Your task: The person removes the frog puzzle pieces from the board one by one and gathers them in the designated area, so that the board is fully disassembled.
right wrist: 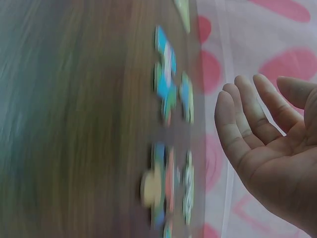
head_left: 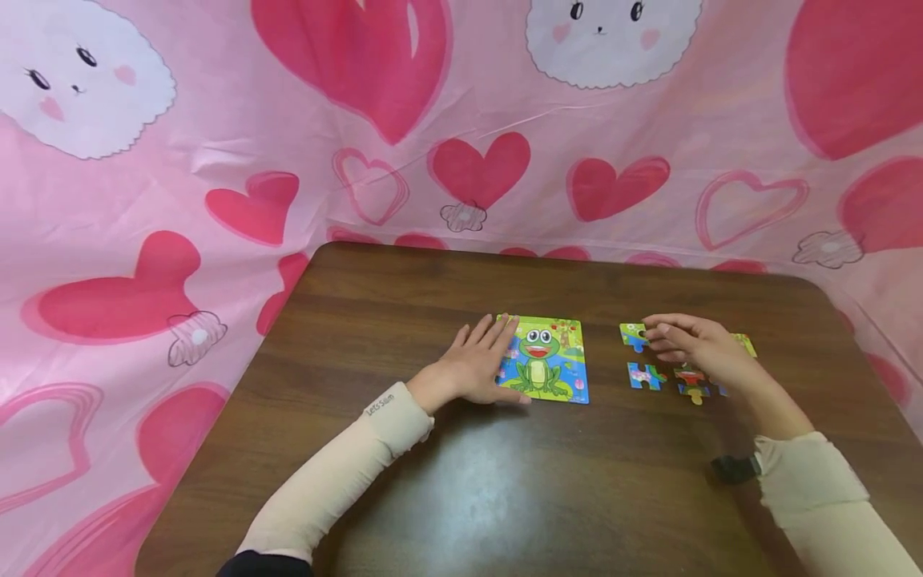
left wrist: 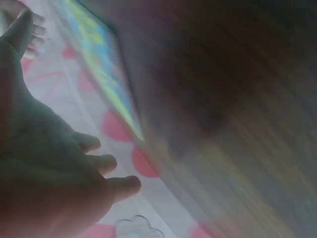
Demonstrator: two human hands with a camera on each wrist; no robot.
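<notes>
A square picture of a green frog on a blue and yellow ground lies near the table's middle. My left hand, fingers straight and a little spread, is at its left edge and hides part of that side; in the left wrist view the palm looks raised off the table. Over several loose jigsaw pieces to the right hovers my right hand, its fingers slightly bent. The right wrist view shows nothing between those fingers. A pink and blue piece and a red and yellow piece lie below it.
Another green and blue jigsaw piece lies by the right fingertips, and a yellow-green one shows partly behind the hand. The brown wooden table ends at a pink cloth backdrop with hearts, behind and at the left.
</notes>
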